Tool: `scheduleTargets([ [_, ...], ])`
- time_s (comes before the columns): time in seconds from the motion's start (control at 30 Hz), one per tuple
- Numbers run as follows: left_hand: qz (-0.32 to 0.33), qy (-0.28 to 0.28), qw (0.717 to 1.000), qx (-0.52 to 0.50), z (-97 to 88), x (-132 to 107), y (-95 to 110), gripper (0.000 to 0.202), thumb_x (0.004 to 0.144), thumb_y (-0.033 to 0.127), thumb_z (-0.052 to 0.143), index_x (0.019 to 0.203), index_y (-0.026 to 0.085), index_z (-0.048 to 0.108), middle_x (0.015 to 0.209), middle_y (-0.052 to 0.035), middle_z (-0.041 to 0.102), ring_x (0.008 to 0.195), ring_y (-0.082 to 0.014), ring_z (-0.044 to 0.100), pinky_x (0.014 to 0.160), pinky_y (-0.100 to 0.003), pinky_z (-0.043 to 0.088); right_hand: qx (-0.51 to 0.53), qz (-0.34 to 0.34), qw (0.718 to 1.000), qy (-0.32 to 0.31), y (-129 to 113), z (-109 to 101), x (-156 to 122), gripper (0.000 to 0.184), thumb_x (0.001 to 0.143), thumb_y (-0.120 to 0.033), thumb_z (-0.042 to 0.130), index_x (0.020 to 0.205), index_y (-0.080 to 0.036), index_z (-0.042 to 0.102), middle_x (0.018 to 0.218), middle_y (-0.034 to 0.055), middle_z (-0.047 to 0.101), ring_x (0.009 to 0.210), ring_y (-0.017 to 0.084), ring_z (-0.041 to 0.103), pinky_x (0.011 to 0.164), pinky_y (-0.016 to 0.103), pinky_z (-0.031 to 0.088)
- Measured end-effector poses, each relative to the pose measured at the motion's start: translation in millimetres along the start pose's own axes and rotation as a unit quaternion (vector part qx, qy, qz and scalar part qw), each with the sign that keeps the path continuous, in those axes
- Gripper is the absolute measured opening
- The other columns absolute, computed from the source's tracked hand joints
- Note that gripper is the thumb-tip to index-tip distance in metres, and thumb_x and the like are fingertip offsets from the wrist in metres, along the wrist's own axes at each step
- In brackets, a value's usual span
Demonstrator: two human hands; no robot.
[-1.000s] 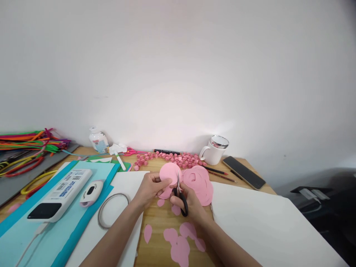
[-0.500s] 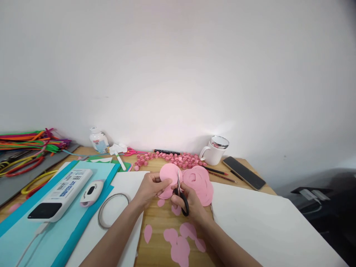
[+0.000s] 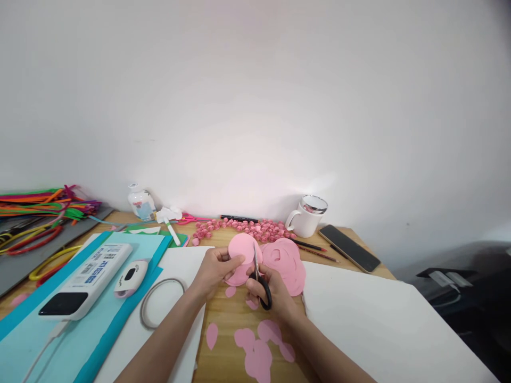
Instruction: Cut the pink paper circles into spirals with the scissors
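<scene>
Toward the front edge of the bench [image 3: 223,314], a low lane lies open between the left forearm [image 3: 163,335] and the right forearm [image 3: 327,343], over flat pink scraps [image 3: 258,359]. The left hand's grip [image 3: 215,269], the right hand's grip [image 3: 278,292] and the scissors [image 3: 268,292] block its far end. Along the rear edge, the bottle [image 3: 141,202], pink curls [image 3: 263,230] and mug [image 3: 308,218] obstruct, with the wall [image 3: 255,106] behind. Toward the right edge, flat white paper [image 3: 367,324] leaves wide room short of the phone [image 3: 349,248]; leftward, a white device [image 3: 88,282] stands in the way.

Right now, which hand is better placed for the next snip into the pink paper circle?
Probably the right hand: it holds the black-handled scissors, blades at the pink circle, while the left hand pinches its left side.
</scene>
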State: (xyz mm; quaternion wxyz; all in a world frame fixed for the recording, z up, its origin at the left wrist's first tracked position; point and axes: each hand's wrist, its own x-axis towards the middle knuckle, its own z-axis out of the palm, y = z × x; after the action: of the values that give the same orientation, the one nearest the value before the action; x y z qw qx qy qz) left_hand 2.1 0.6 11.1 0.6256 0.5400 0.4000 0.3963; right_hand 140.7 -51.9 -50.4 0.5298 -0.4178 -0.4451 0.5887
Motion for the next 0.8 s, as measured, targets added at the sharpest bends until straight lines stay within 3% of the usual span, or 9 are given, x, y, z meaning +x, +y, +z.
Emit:
scheduleTargets([
  [0.3, -0.016, 0.001, 1.000, -0.018, -0.4, 3.0, -7.4, 0.034, 0.065, 0.042, 0.070, 0.056, 0.014, 0.053, 0.044, 0.0037, 0.051, 0.031, -0.0047, 0.038, 0.033, -0.018, 0.023, 0.019, 0.016, 1.000, -0.007, -3.8, 2.5, -0.1, 0.036, 0.067, -0.043, 0.071, 0.076, -0.018, 0.047, 0.041, -0.0109, 0.044, 0.033, 0.006, 0.039, 0.036, 0.019, 0.031],
  [0.47, -0.005, 0.015, 1.000, -0.001, 0.4, 1.3, -4.6, 0.036, 0.062, 0.041, 0.072, 0.050, 0.014, 0.051, 0.039, 0.0058, 0.045, 0.032, -0.0027, 0.031, 0.034, -0.018, 0.020, -0.007, 0.018, 0.999, -0.025, -0.3, 0.8, -0.3, 0.036, 0.068, -0.043, 0.070, 0.079, -0.018, 0.047, 0.044, -0.0093, 0.046, 0.037, 0.007, 0.040, 0.038, 0.019, 0.030],
  [0.8, -0.012, -0.027, 0.999, 0.026, -0.2, -0.3, -1.1, 0.032, 0.061, 0.038, 0.072, 0.051, 0.014, 0.053, 0.035, 0.0085, 0.040, 0.033, -0.0025, 0.026, 0.035, -0.018, 0.015, -0.041, -0.041, 0.998, -0.021, -14.5, 0.1, -0.2, 0.041, 0.064, -0.038, 0.076, 0.085, -0.020, 0.046, 0.064, -0.0049, 0.051, 0.053, 0.008, 0.038, 0.044, 0.020, 0.029],
])
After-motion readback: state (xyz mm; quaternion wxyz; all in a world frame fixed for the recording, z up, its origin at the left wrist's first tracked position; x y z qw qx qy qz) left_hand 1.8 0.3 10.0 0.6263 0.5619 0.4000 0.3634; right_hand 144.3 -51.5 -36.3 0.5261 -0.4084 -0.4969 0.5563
